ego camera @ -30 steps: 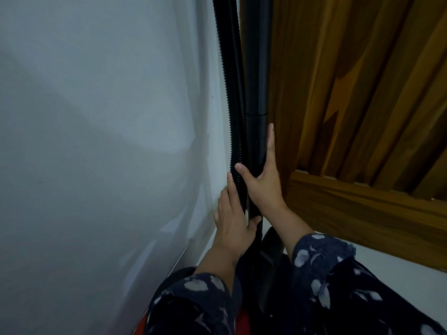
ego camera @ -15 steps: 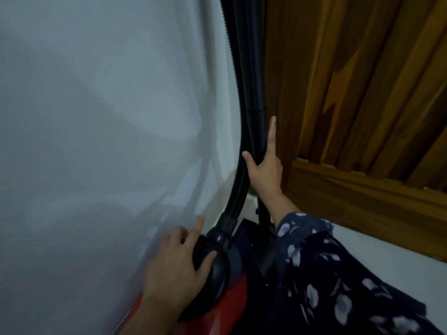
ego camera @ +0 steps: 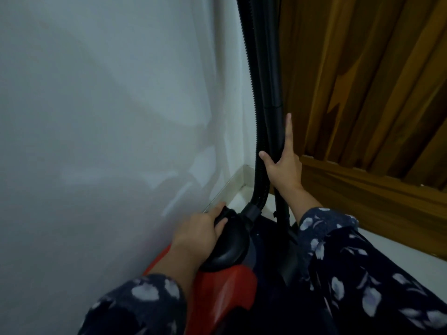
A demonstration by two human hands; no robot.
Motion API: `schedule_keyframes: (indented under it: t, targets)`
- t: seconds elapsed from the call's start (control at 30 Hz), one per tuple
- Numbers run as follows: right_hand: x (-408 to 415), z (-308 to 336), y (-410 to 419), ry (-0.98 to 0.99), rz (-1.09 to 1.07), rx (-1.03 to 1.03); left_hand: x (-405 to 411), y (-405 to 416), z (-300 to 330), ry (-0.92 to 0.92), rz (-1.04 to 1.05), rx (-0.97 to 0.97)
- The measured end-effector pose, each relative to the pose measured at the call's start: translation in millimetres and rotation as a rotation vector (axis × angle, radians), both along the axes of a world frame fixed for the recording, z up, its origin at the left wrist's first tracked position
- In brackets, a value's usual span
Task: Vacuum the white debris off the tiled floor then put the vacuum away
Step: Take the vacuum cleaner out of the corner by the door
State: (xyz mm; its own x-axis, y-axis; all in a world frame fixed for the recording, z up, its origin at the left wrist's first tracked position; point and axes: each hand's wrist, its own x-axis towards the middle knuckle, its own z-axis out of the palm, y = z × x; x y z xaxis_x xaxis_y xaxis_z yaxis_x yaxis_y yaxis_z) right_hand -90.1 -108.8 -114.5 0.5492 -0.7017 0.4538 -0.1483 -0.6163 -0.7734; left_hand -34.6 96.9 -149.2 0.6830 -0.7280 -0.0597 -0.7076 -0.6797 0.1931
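The red and black vacuum body point(ego camera: 225, 284) stands on the floor in the corner between a white wall and a wooden door. Its ribbed black hose point(ego camera: 252, 93) and rigid black tube point(ego camera: 272, 68) rise straight up beside each other. My left hand point(ego camera: 198, 234) grips the rounded black handle part point(ego camera: 229, 245) on top of the body, where the hose plugs in. My right hand point(ego camera: 285, 165) is wrapped around the upright tube, forefinger stretched up along it. No white debris shows.
The white wall point(ego camera: 108, 117) fills the left side, close to the vacuum. A brown wooden slatted door point(ego camera: 362, 81) with a thick bottom rail stands to the right. A strip of white floor point(ego camera: 391, 245) runs along the door's foot. Both arms wear dark floral sleeves.
My left hand left the hose, dropped down and closed on the black top of the vacuum body. My right hand has stayed on the tube. The view tilted down, showing more red body.
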Motion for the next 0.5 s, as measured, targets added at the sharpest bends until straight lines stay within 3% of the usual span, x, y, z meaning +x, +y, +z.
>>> schedule_keyframes:
  t: [0.17, 0.5]
  targets:
    - [-17, 5, 4, 0.050, -0.028, -0.010, 4, -36, 24, 0.135, -0.021, -0.003]
    - [-49, 11, 8, 0.125, -0.045, -0.097, -20, -86, 75, 0.154, -0.140, 0.166]
